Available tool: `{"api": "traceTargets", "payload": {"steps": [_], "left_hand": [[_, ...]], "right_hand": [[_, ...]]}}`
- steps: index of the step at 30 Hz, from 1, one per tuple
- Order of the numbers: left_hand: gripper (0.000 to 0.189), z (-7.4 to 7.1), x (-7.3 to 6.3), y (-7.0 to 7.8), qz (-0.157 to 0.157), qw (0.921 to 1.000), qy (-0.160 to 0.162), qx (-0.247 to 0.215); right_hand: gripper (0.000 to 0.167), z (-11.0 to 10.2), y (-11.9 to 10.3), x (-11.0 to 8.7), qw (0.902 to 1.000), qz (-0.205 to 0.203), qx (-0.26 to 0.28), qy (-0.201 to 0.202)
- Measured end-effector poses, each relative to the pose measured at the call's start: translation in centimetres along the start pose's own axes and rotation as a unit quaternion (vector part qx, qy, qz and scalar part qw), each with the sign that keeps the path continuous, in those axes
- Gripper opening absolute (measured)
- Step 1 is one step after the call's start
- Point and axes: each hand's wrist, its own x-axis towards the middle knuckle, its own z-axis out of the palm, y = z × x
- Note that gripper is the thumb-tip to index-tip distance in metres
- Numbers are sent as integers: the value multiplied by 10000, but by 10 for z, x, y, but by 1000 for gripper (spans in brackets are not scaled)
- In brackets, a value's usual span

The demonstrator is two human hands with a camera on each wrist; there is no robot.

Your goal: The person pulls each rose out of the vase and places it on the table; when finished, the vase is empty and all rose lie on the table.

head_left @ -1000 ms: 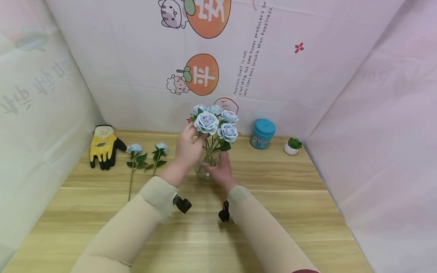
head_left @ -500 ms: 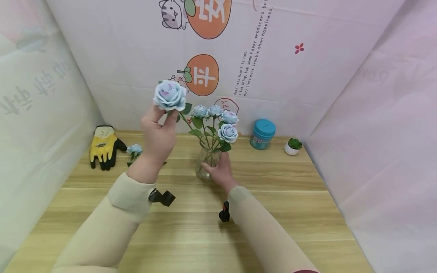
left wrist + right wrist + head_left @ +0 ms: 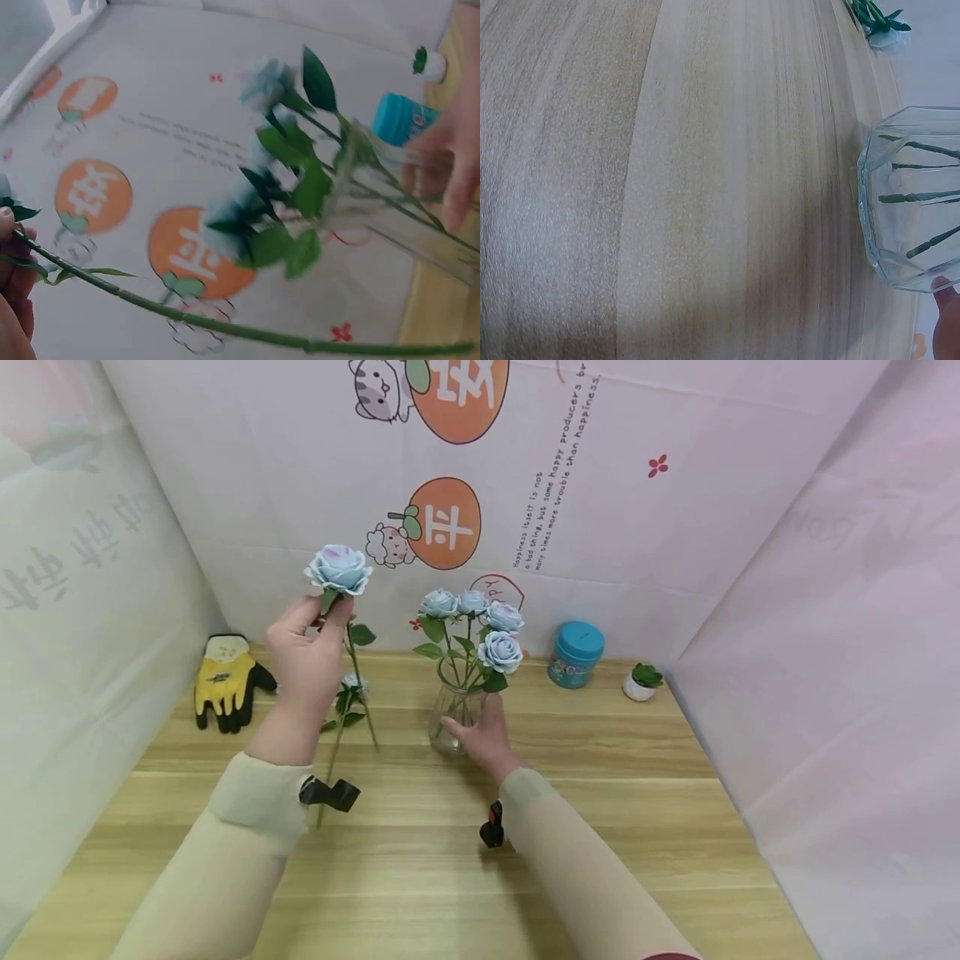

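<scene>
Left of a glass vase (image 3: pixel 444 714) bearing four pale-blue roses (image 3: pixel 501 652), a person's left hand (image 3: pixel 306 652) pinches another rose (image 3: pixel 339 570) just below its bloom; the right hand (image 3: pixel 486 737) grips the vase's right side.

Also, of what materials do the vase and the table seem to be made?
Vase: clear, glossy, likely glass, since stems show through and edges catch light; clear plastic is possible.
Table: wood or wood-look laminate, satin; grain bands and soft reflections show.
</scene>
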Motion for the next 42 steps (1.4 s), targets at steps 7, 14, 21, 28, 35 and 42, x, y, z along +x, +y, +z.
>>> {"api": "traceTargets", "payload": {"steps": [7,14,21,28,35,42], "left_hand": [[23,-5,-10,-57,-1996,9763,-566,611],[26,-5,-33,-110,-3108,9114,-2090,1703],[28,9,-57,-147,-3584,8648,-2708,2245],[36,28,-85,-170,-3793,8390,-2939,2566],[38,30,-95,-177,-3821,8401,-2921,2507],[40,42,-86,-157,-3616,8515,-2754,2616]], "right_hand": [[88,0,-1,2,9999,-111,105,33],[88,-1,-2,1,9999,-142,-59,42],[91,-2,-2,1,9998,-44,-183,17],[91,0,-1,1,9995,-316,-23,85],[94,1,-5,-2,9997,-244,-7,26],[92,-1,-4,-3,9999,105,20,-38]]}}
